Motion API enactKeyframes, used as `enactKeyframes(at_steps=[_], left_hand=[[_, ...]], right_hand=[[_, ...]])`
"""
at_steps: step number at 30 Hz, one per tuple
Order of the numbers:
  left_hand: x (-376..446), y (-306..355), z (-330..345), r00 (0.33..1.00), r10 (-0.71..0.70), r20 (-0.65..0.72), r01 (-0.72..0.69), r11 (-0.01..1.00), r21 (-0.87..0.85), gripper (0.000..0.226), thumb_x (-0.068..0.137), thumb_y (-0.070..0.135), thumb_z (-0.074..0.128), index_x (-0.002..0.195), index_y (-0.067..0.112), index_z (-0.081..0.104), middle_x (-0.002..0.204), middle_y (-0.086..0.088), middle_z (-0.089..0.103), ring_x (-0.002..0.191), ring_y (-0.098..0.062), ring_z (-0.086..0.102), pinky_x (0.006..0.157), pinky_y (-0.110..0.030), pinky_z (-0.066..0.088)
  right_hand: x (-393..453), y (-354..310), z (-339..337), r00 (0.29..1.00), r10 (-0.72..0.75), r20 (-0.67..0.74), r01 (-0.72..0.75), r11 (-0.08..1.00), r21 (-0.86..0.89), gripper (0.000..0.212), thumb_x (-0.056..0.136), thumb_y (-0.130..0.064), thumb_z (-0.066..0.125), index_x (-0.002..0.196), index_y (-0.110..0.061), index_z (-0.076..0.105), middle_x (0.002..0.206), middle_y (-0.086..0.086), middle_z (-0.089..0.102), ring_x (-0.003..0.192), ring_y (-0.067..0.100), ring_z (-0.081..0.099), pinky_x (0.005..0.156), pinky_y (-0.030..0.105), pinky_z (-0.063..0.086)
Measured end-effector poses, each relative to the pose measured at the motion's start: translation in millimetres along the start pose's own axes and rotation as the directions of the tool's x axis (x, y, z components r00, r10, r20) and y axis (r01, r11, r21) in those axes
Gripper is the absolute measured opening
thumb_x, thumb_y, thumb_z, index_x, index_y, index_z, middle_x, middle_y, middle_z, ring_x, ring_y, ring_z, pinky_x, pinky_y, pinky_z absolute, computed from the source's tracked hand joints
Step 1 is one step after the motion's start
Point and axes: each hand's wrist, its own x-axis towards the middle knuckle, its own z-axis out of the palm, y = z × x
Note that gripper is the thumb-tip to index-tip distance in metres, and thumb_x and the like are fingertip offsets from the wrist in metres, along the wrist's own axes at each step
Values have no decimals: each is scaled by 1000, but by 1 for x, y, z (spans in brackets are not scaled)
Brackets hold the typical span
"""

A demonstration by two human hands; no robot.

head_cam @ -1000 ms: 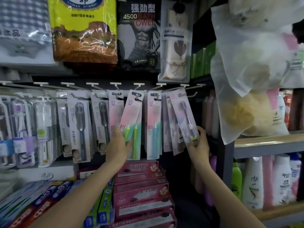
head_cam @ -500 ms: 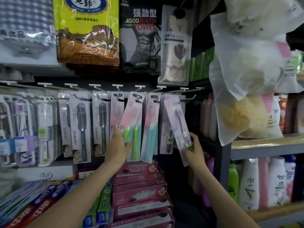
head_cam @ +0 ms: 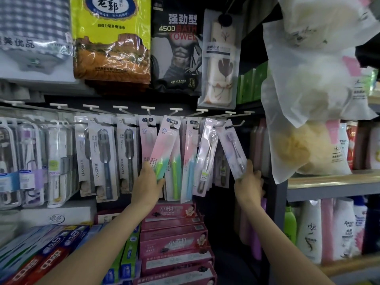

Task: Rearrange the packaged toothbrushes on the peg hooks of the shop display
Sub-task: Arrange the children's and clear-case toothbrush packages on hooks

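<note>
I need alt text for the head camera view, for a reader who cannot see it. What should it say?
A person's left hand holds a pink-and-green toothbrush pack and the right hand holds a pale lilac toothbrush pack, both tilted on the peg hooks of a shop display. Pink toothpaste boxes are stacked below.

Toothbrush packs [head_cam: 107,159] are hung in a row on the peg hooks [head_cam: 175,109] of the display. Below them, toothpaste boxes [head_cam: 174,241] are stacked. Towel packs [head_cam: 111,38] are hung above the hooks. To the right, bottles [head_cam: 308,231] are stood on a shelf [head_cam: 333,182], beneath hanging bags [head_cam: 312,83].
</note>
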Motion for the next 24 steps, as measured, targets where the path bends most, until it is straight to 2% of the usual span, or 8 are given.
enactKeyframes(at_steps=[2, 4, 9, 12, 16, 18, 22, 24], left_hand=[[1, -1, 0, 1000, 1, 6, -1, 1000, -8, 33, 88, 12, 60, 109, 5, 36, 82, -5, 49, 61, -12, 48, 44, -20, 30], [1, 0, 0, 1000, -2, 3, 2, 1000, -7, 36, 89, 13, 59, 114, 5, 34, 81, -2, 48, 60, -8, 46, 44, -19, 29], [0, -2, 2, 1000, 21, -8, -21, 999, 25, 42, 90, 13, 57, 122, 5, 31, 75, 4, 41, 58, -2, 40, 45, -18, 28], [0, -3, 1, 999, 31, -7, -31, 999, 11, 42, 89, 12, 58, 121, 6, 32, 78, 2, 44, 60, -5, 43, 46, -19, 31], [1, -5, 0, 999, 33, -2, -33, 999, -10, 34, 89, 13, 58, 112, 8, 34, 78, 2, 44, 61, -9, 47, 47, -21, 34], [2, -6, 1, 999, 34, 1, -34, 999, -5, 31, 89, 13, 58, 109, 8, 35, 79, 0, 44, 62, -12, 47, 46, -23, 33], [3, -6, 2, 999, 39, -9, -39, 999, 9, 30, 89, 14, 58, 105, 8, 34, 78, -1, 42, 61, -14, 45, 44, -21, 28], [3, -7, 2, 999, 52, -10, -52, 999, 15, 29, 89, 14, 58, 100, 10, 32, 75, 1, 40, 59, -10, 43, 44, -21, 27]], right_hand=[[7, -4, -2, 999, 9, 37, -9, 1000, 11, 64, 89, -9, 43, 147, -20, 17, 134, 19, 33, 119, 40, 37, 95, 50, 35], [19, -6, 0, 992, 23, 123, -42, 987, 156, 66, 88, -10, 40, 148, -25, 16, 138, 19, 33, 118, 41, 41, 99, 48, 37], [28, -10, 10, 975, 2, 221, -93, 911, 402, 67, 88, -7, 42, 148, -25, 18, 135, 15, 45, 112, 31, 50, 82, 27, 39], [25, -7, 16, 973, -50, 224, -73, 858, 509, 63, 89, -6, 43, 146, -25, 25, 122, 3, 53, 101, 22, 52, 81, 25, 38], [24, -1, 21, 959, -22, 282, -181, 718, 672, 58, 90, 0, 44, 141, -26, 36, 122, -2, 56, 99, 16, 55, 77, 22, 43], [29, 3, 24, 967, 33, 252, -194, 738, 646, 60, 89, -1, 44, 143, -25, 33, 134, 0, 51, 114, 21, 53, 91, 27, 42], [38, 1, 24, 975, 95, 203, -188, 838, 512, 60, 86, -4, 41, 142, -24, 33, 136, 10, 47, 115, 30, 51, 90, 31, 44], [41, -4, 25, 968, 135, 214, -213, 890, 404, 62, 88, -8, 44, 146, -21, 26, 142, 18, 36, 124, 36, 41, 102, 41, 39]])
